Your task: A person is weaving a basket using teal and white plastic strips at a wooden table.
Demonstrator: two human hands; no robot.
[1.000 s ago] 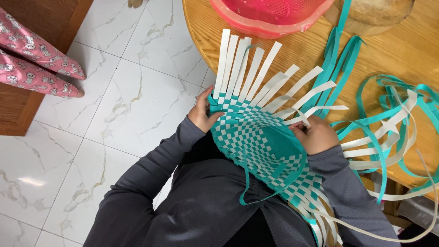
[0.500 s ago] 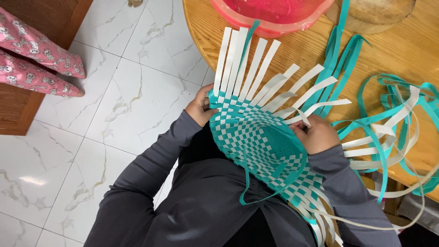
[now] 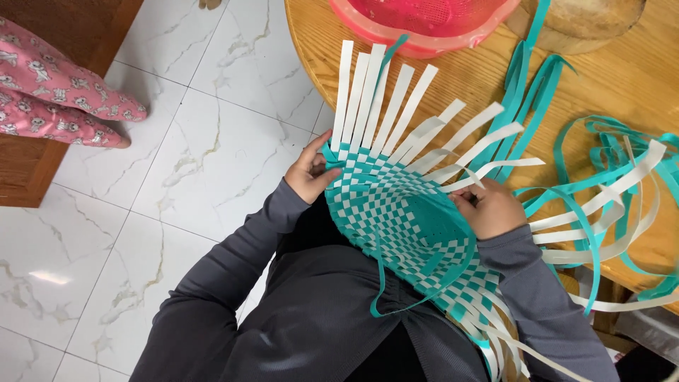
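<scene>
Down in the lap, seen from the head camera, sat a half-woven basket [image 3: 403,212] of teal and white strips, its checkered wall curving up against the edge of a round wooden table [image 3: 488,85]. On the near side the left hand [image 3: 311,172] gripped the rim of the weave, thumb and fingers pinched on the teal edge right where the upright white strips began. Across the piece the right hand [image 3: 494,209] was clamped on the opposite rim, fingers curled tight over a white strip; how much lay inside that fist could not be told. From the rim a fan of loose white strips [image 3: 396,106] shot upward and outward over the tabletop, and a single teal strip [image 3: 385,64] rose among them toward a pink plastic basin [image 3: 424,21] at the table's far edge. Beside the basin stood a round wooden block [image 3: 587,21], cut off by the frame. To the right a tangle of spare teal and white strips [image 3: 608,177] looped across the table and hung over its edge. Grey sleeves [image 3: 212,297] covered both arms. Off to the left, on the white marble floor [image 3: 177,163], another person's legs in pink patterned trousers [image 3: 56,99] rested, well apart from the weaving.
</scene>
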